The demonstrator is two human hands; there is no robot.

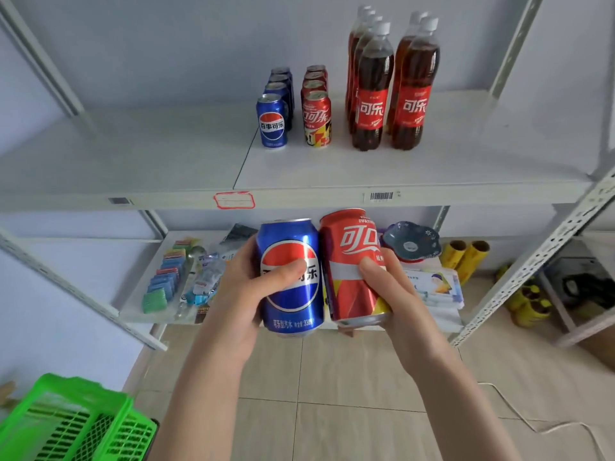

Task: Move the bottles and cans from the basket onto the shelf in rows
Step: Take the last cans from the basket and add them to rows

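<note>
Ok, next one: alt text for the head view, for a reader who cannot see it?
A person's left hand grips a blue can and the right hand a red can, below the edge of a white shelf. On it stand a row of blue cans, a row of red cans and two rows of cola bottles; a green basket sits lower left.

Blue patterned bowl (411, 242) near centre, yellow rolls (466, 257) at its 3 o'clock, coloured sponge packs (164, 277) at 9 o'clock; white cable (539, 430) across tiled floor (332, 377) at 5 o'clock.
</note>
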